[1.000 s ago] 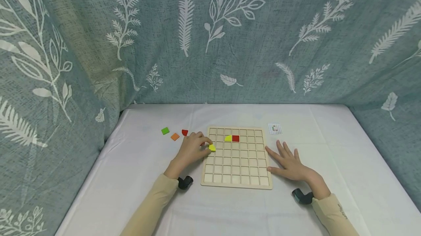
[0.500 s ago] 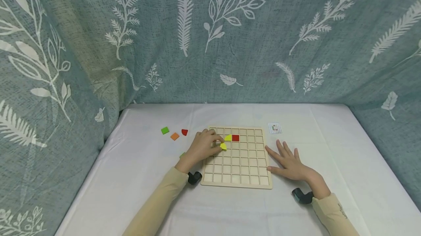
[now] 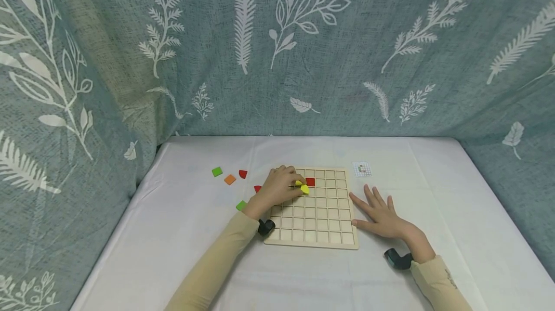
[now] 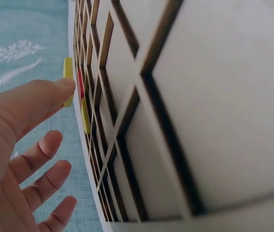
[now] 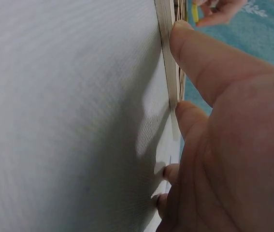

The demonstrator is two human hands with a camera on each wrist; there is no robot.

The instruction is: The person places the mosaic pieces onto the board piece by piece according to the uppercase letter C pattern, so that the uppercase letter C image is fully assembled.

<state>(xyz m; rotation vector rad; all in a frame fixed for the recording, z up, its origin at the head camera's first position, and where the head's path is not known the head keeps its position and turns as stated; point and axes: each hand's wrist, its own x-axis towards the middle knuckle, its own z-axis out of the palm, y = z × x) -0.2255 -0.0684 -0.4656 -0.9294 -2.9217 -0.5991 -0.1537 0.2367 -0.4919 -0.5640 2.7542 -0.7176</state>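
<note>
Over the upper part of the wooden grid board (image 3: 310, 237), my left hand (image 3: 279, 187) pinches a yellow quarter-circle tile (image 3: 305, 189) between thumb and fingers. In the left wrist view this yellow tile (image 4: 68, 67) stands off the board's surface, its remaining fingers loosely bent below. A second yellow tile (image 4: 85, 116) lies in the grid beside a red square tile (image 3: 310, 182); in the head view the left fingers partly cover it. My right hand (image 3: 383, 217) is spread on the cloth, its thumb and index fingertips at the board's right edge (image 5: 168, 53).
Left of the board lie loose tiles: a green square (image 3: 217, 172), an orange square (image 3: 230, 179), a red quarter-circle (image 3: 243, 174), a partly hidden red tile (image 3: 257, 188) and another green tile (image 3: 241, 205). A small printed grid card (image 3: 362, 169) lies beyond the board's top right corner.
My left hand has carried the yellow tile rightward and slightly up from the board's left edge to just below the red square, uncovering a red and a green tile. The right hand stays put.
</note>
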